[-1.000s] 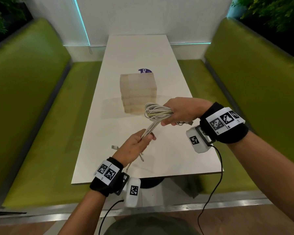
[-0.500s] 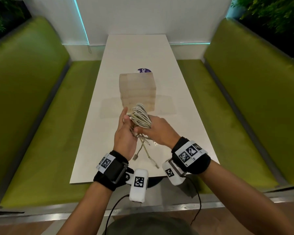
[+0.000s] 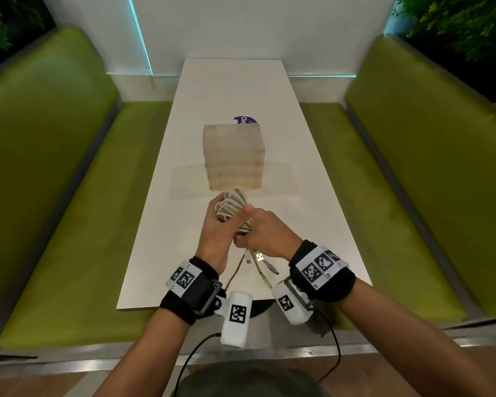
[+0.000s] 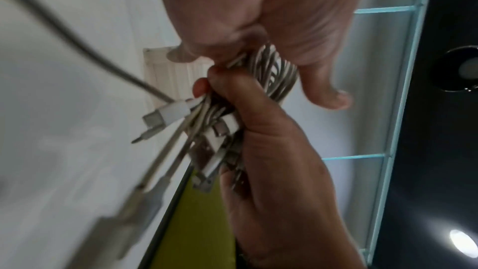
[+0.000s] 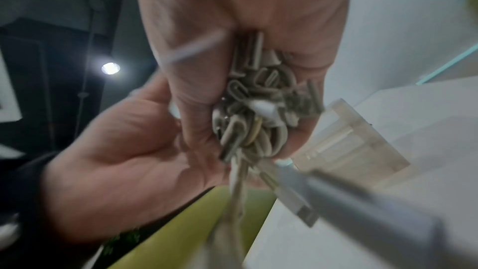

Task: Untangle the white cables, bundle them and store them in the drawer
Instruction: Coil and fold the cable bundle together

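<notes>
Black wristbands (image 3: 194,293), checkered square markers (image 3: 317,267)

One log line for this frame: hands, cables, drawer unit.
left hand: holds white cable bundle | right hand: grips bundle, plugs dangling | pale drawer unit: on white table, shut

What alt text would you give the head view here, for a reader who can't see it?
Both hands hold a coiled bundle of white cables above a white table: left hand cupping the coil, right hand gripping its lower part, connector ends dangling. A small pale drawer unit stands beyond, between green benches.
</notes>
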